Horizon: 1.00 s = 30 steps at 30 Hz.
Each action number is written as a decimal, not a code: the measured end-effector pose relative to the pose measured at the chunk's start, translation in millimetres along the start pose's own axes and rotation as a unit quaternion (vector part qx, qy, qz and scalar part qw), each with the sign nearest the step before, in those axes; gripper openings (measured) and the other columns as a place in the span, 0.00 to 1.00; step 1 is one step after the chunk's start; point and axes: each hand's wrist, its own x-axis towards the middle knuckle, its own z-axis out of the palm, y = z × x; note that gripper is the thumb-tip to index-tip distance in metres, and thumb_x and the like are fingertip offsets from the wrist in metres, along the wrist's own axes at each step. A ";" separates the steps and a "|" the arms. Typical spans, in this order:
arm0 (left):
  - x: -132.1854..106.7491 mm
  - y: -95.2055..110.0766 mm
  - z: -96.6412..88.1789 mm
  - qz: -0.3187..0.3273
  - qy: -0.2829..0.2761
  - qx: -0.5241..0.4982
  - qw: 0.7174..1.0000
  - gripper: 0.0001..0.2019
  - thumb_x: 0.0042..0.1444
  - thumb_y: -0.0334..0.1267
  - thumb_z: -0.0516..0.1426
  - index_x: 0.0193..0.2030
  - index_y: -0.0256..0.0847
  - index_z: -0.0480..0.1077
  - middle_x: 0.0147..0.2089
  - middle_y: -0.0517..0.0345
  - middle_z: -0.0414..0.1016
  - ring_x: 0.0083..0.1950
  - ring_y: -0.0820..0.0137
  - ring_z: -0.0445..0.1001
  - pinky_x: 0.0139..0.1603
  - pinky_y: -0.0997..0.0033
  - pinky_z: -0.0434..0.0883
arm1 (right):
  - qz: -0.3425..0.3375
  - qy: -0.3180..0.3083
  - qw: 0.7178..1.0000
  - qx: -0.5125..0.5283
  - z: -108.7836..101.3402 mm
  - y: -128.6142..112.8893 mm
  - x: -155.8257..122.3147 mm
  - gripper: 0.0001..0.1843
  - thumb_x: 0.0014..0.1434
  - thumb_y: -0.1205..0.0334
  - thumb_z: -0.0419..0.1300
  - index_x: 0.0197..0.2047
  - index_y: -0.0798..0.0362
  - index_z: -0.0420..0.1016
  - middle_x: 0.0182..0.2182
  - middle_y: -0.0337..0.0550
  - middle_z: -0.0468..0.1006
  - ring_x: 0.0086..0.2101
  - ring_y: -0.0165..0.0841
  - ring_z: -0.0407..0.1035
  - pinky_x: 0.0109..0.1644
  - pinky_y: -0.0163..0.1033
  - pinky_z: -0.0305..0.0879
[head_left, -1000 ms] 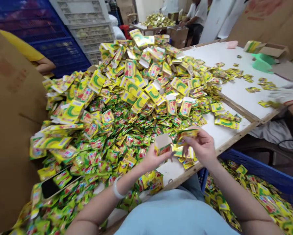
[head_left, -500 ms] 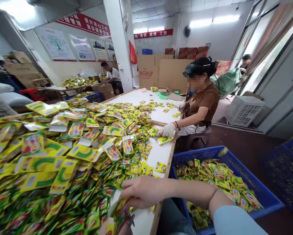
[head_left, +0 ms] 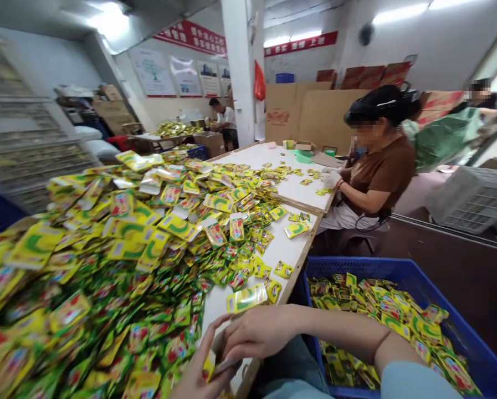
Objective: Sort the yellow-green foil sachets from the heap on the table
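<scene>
My left hand is at the bottom middle, its fingers closed around a small yellow carton that is mostly hidden. Curled over the same carton from the right, my right hand has its fingertips at the opening; whether it grips the carton or something in it is hidden. Just beyond my knuckles a flattish yellow-green carton lies on the white tabletop. To the left spreads a big heap of small yellow-green sachets mixed with open cartons.
On my right, below the table edge, stands a blue crate of yellow packets. A co-worker in brown with white gloves sits farther along the table. A grey-white crate is on the floor behind. Another person works at a back table.
The view has swung left. My left hand has come up beside my right, with the carton between them. The co-worker's gloved hand has drawn back from the packets near the table's joint.
</scene>
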 end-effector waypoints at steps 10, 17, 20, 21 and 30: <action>-18.5 -51.4 21.5 0.123 0.126 0.209 0.962 0.26 0.63 0.44 0.55 0.67 0.46 0.59 0.66 0.46 0.67 0.66 0.58 0.67 0.67 0.51 0.65 | 0.259 0.380 0.886 -0.069 -57.9 59.3 -68.3 0.22 0.70 0.47 0.48 0.43 0.53 0.77 0.37 0.49 0.79 0.30 0.37 0.70 0.36 0.41 0.65; -58.2 -105.0 35.0 0.053 0.231 0.415 0.878 0.19 0.64 0.45 0.54 0.59 0.42 0.70 0.60 0.44 0.71 0.63 0.51 0.66 0.63 0.46 0.64 | 0.398 0.204 0.861 -0.243 -3.4 111.3 -83.7 0.29 0.64 0.37 0.51 0.51 0.53 0.74 0.43 0.55 0.77 0.43 0.46 0.72 0.44 0.47 0.68; -70.7 -113.2 40.6 0.012 0.248 0.440 0.863 0.26 0.64 0.51 0.54 0.66 0.42 0.65 0.69 0.41 0.62 0.70 0.48 0.58 0.64 0.45 0.61 | 0.483 0.217 0.812 -0.245 27.4 133.5 -90.0 0.41 0.61 0.33 0.51 0.65 0.55 0.64 0.63 0.64 0.64 0.63 0.58 0.56 0.59 0.60 0.58; -72.9 -114.1 41.2 0.005 0.246 0.445 0.861 0.29 0.63 0.53 0.54 0.68 0.43 0.62 0.71 0.41 0.59 0.72 0.48 0.54 0.65 0.44 0.60 | 0.518 0.223 0.796 -0.219 31.5 143.6 -91.0 0.46 0.60 0.31 0.50 0.69 0.56 0.58 0.67 0.66 0.56 0.67 0.61 0.47 0.63 0.64 0.52; -66.4 -130.1 36.2 -0.015 0.238 0.421 0.875 0.34 0.60 0.58 0.55 0.69 0.47 0.61 0.74 0.46 0.55 0.74 0.47 0.48 0.69 0.38 0.51 | 0.445 0.192 0.872 -0.067 93.0 156.3 -40.6 0.44 0.56 0.30 0.53 0.62 0.55 0.72 0.64 0.58 0.66 0.67 0.54 0.50 0.69 0.56 0.44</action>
